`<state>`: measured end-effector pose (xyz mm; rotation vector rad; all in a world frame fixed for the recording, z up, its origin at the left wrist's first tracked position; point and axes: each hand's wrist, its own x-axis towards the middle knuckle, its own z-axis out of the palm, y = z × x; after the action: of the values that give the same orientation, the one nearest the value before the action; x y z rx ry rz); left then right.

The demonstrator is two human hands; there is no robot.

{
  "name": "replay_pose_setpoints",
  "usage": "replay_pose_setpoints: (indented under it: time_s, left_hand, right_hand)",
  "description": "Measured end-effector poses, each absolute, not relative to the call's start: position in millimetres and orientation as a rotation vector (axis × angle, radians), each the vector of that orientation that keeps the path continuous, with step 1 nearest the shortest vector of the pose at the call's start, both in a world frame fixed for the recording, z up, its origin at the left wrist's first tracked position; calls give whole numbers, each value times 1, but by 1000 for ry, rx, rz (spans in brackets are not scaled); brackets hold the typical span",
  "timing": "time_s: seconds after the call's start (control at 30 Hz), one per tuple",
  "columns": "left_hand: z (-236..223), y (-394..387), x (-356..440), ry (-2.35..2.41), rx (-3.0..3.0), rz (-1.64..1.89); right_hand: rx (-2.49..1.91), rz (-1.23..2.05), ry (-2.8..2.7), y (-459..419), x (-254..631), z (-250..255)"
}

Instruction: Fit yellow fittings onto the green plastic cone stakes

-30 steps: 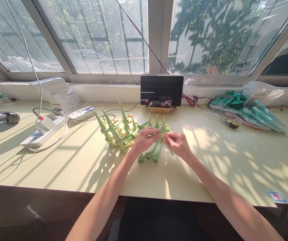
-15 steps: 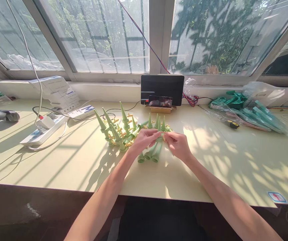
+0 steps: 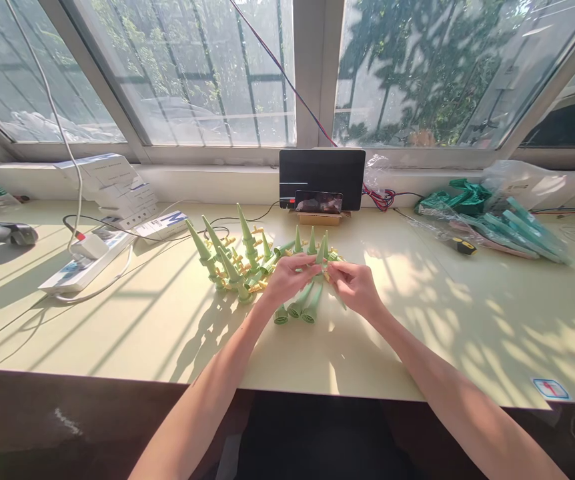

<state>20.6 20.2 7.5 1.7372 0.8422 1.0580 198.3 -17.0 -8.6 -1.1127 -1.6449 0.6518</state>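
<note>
Both hands meet over a green cone-shaped watering spike (image 3: 321, 251) at the middle of the table. My left hand (image 3: 290, 277) has its fingers closed around the spike's body from the left. From the right, my right hand (image 3: 356, 285) pinches at its side, where a small yellowish valve piece partly shows between the fingertips. Several more spikes with yellow valves (image 3: 227, 267) stand upright in a group to the left. Below my hands lie several green ribbed-mouth tubes (image 3: 309, 313), their open ends toward me. More pointed green spikes (image 3: 297, 239) stand just behind my fingers.
A tablet (image 3: 322, 170) with a phone (image 3: 318, 201) in front leans near the window. To the left are a power strip (image 3: 87, 260), white boxes (image 3: 112, 190) and a dark handheld device (image 3: 0, 233). Plastic-wrapped green pieces (image 3: 527, 230) and a yellow-black tool (image 3: 463, 247) lie right.
The view has shifted slightly. The spike between my hands has tilted a little to the right, its tip now standing apart from those behind. Both hands keep their grip.
</note>
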Motion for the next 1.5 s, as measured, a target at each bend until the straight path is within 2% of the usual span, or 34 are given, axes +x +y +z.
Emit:
replay_pose_setpoints:
  time_s: [0.27, 0.83, 1.13, 1.33, 1.5]
  left_hand:
    - [6, 20, 16, 828, 1662, 892]
    - [4, 22, 16, 820, 1701, 928]
    - [19, 15, 17, 905, 1725, 881]
    - [18, 23, 11, 1114, 1681, 1153]
    - [11, 25, -1, 1289, 1736, 1333]
  right_hand:
    - [-1135, 441, -1743, -17, 198, -12]
    - [-1092, 540, -1691, -19, 196, -7]
    - [-1151, 595, -1662, -19, 193, -9]
    - [-1195, 618, -1646, -18, 193, -6]
    - [-1295, 470, -1839, -11, 187, -5]
